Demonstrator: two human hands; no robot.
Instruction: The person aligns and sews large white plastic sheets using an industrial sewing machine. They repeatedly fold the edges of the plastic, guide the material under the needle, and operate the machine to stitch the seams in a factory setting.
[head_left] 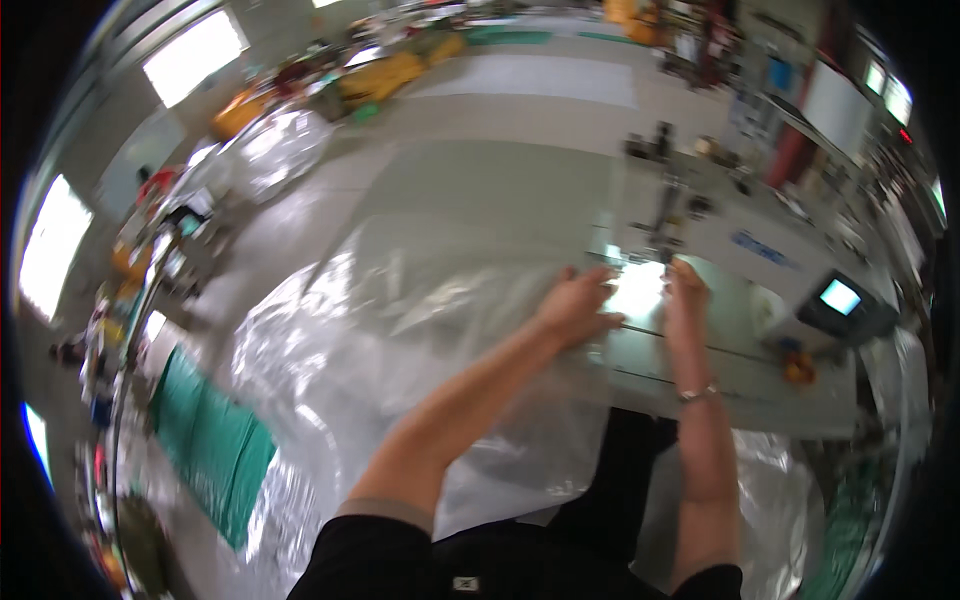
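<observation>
A large clear plastic sheet spreads over the left of the sewing machine table and hangs down over my lap. My left hand lies on the sheet's right edge, fingers spread, just left of the lit sewing area. Close to the needle end of the sewing machine, my right hand is raised with its fingers closed together. What it pinches, if anything, is too blurred to make out. A bright lamp glow covers the table between both hands.
A small control screen glows on the machine's right side. Green sheeting lies at the lower left. Bundled clear plastic and yellow bundles sit farther back. More clear plastic lies beside my right arm.
</observation>
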